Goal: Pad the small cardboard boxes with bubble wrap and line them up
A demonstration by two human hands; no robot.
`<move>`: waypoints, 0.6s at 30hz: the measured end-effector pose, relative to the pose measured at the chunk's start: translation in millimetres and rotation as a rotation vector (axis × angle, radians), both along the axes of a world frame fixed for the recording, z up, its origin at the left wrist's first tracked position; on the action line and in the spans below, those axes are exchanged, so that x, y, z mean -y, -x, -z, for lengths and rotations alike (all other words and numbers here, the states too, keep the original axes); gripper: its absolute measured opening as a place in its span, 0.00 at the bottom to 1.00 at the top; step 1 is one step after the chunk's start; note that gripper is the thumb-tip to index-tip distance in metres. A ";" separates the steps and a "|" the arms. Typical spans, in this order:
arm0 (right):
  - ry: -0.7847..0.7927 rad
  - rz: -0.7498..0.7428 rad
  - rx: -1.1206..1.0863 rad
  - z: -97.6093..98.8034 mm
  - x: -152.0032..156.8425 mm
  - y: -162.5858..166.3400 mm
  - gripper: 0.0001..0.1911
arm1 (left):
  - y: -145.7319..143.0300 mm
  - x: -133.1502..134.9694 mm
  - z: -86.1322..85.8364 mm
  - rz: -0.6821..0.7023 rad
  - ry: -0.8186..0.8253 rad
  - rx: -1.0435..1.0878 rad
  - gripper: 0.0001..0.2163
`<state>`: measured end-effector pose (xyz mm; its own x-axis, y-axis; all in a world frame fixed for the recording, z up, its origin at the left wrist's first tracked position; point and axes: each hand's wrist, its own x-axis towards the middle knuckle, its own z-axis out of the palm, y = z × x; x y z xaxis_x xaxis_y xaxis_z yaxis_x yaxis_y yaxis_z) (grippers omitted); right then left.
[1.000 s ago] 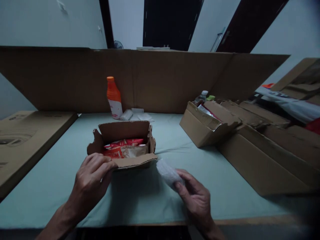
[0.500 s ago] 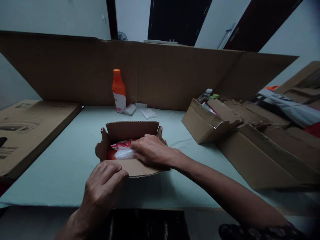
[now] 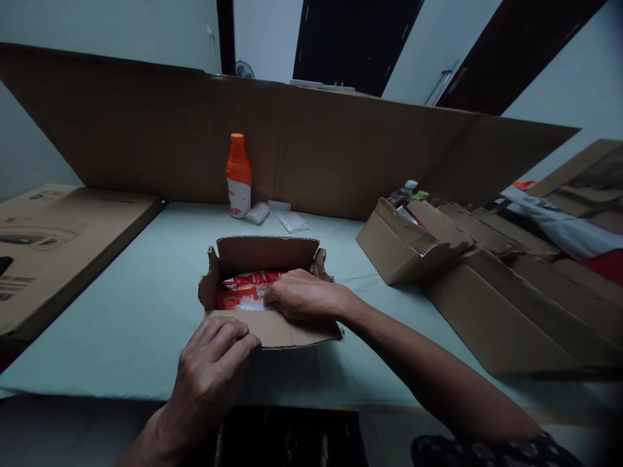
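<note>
A small open cardboard box [image 3: 265,251] sits on the pale green table [image 3: 131,311] in front of me. Red and white snack packets [image 3: 246,288] lie inside it. My left hand [image 3: 214,363] curls over the box's front flap and holds it down. My right hand [image 3: 302,295] reaches into the box from the right, fingers bent, pressing a clear plastic packet [image 3: 248,304] onto the red packets. Most of that clear packet is hidden under the fingers.
An orange bottle [image 3: 238,175] and two small clear packets [image 3: 292,222] stand by the tall cardboard sheet [image 3: 365,149] at the back. Another open box [image 3: 403,250] and flattened cartons [image 3: 525,298] fill the right. A printed flat carton [image 3: 48,240] lies on the left.
My right hand carried the clear packet from the table beside the box into the box and now presses it lower. My left hand stays on the front flap.
</note>
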<state>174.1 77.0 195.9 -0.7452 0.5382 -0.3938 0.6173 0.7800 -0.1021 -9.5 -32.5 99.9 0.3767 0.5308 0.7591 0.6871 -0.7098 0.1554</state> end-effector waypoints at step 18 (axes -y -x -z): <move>-0.136 0.732 -1.066 118.4 72.7 -134.5 0.29 | 30.4 2.1 66.7 -0.367 0.748 0.903 0.32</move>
<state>308.6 4.3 77.5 -0.1731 0.9393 0.2963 0.5663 0.3411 -0.7503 -40.0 -34.6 33.1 -0.3895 0.9114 0.1328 0.2618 -0.0287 0.9647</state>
